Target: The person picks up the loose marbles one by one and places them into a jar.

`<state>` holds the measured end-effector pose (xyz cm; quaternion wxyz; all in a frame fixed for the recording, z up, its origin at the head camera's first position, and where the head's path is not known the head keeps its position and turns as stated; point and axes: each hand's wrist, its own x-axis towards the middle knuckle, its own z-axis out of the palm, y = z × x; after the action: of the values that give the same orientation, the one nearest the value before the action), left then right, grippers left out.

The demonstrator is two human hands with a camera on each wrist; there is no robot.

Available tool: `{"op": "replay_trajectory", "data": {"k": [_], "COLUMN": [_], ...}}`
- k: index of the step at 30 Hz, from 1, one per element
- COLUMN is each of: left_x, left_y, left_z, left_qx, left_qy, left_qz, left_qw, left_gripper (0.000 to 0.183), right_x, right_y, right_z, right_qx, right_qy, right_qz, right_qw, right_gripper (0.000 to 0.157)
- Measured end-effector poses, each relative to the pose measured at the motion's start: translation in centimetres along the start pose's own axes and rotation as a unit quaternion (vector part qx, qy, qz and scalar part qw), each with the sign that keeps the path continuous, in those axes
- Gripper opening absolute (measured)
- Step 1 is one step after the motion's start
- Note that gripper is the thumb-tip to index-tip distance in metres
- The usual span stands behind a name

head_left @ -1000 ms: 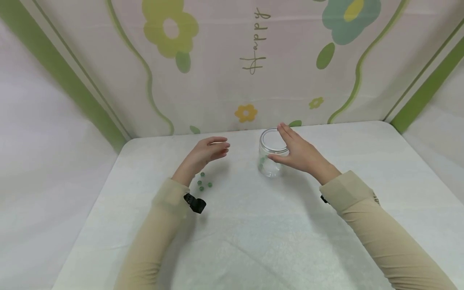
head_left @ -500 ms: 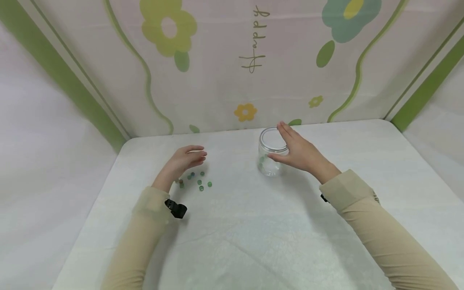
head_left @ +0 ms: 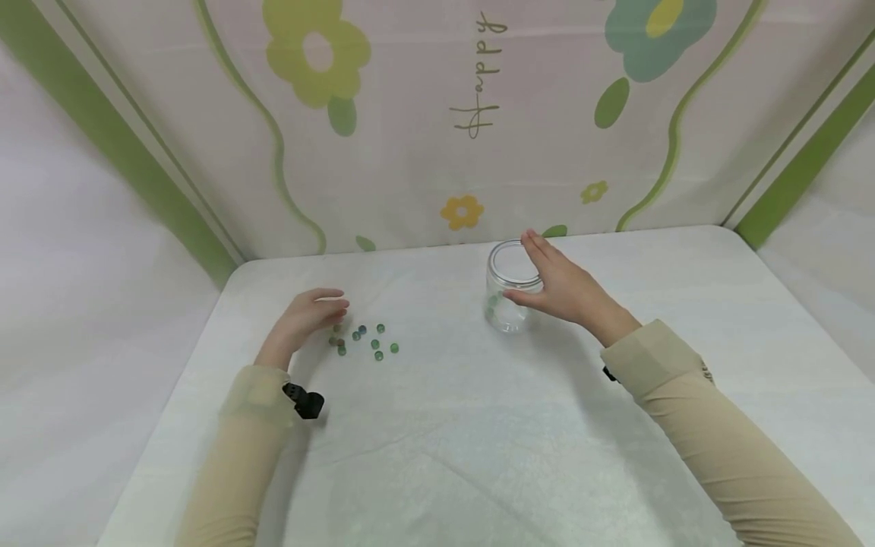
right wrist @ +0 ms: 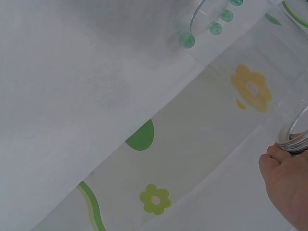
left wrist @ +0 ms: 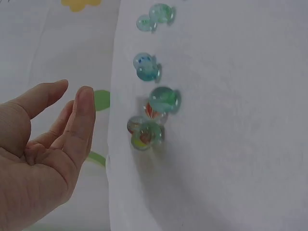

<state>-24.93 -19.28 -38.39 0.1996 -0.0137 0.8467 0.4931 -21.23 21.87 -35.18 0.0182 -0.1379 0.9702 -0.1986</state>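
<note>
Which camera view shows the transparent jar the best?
The head view: the transparent jar stands almost whole there, partly behind the right hand. The right wrist view cuts it off at the frame edge; the left wrist view shows none of it.

We see a clear, cylindrical jar (head_left: 509, 315) with a silvery rim standing upright on the bench (head_left: 451, 425) in the right hand's (head_left: 566, 289) grip, small green marbles (head_left: 493, 301) showing through its wall. Well apart, round glass marbles (head_left: 379, 355), mostly green, some blue or reddish, lie scattered near the left hand (head_left: 307, 313).
</note>
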Motion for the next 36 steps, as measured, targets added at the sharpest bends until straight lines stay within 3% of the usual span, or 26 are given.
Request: {"op": "replay_trajectory", "data": {"k": [8, 14, 25, 36], "left_x": [-0.3, -0.1, 0.3, 0.3], "left_y": [-2.4, -3.2, -3.4, -3.1], "left_z": [-1.6, -1.8, -1.3, -0.7], "left_qx": [0.034, 0.056, 0.084, 0.103], "left_qy": [0.011, 0.021, 0.032, 0.014], "left_qz": [-0.022, -0.043, -0.042, -0.029], "left_qw": [0.9991, 0.9973, 0.9951, 0.9942], "left_gripper": [0.055, 0.056, 0.052, 0.054], "right_x": [0.0, 0.0, -0.1, 0.0], "right_y": [0.1, 0.1, 0.2, 0.2], "right_z": [0.1, 0.2, 0.2, 0.2], "right_qx": [0.0, 0.005, 0.005, 0.004], "right_qy": [-0.002, -0.004, -0.002, 0.001], "right_qz": [0.001, 0.004, 0.006, 0.004], "right_qw": [1.0, 1.0, 1.0, 1.0], "right_gripper": [0.099, 0.099, 0.1, 0.1]}}
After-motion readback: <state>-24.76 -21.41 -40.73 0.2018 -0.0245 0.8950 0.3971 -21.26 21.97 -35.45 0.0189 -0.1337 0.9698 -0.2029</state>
